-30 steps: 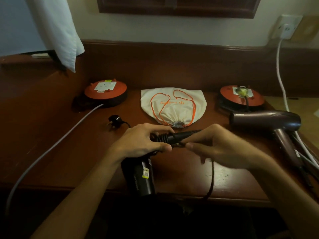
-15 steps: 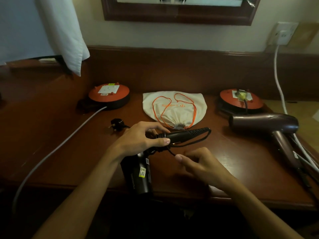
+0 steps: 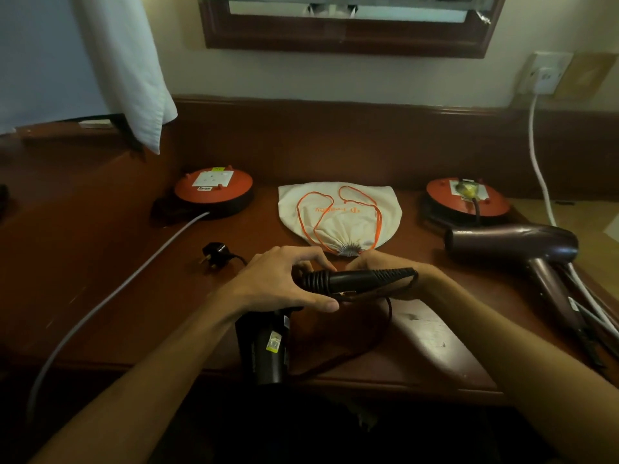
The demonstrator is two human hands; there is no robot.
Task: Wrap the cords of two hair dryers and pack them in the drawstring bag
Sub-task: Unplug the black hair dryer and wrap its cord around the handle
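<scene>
Left hand [image 3: 284, 283] curled over the black hair dryer's [image 3: 264, 346] handle, thumb stretched beneath, barrel hanging over the desk [image 3: 100, 296] edge. Right hand [image 3: 378, 266] behind the handle's far end, mostly hidden; grip unclear. Black cord [image 3: 385, 316] looping down just right of the grip. Plug [image 3: 214, 254] lying left. Drawstring bag [image 3: 340, 216] just beyond, cinched. Second, purple hair dryer [image 3: 516, 244] well to the right.

Orange lettering runs across the drawstring bag [image 3: 338, 212], upside down from here and too blurred to read. The small stickers on the black hair dryer [image 3: 264, 346] and the left cord reel [image 3: 214, 189] are illegible as well.
</scene>
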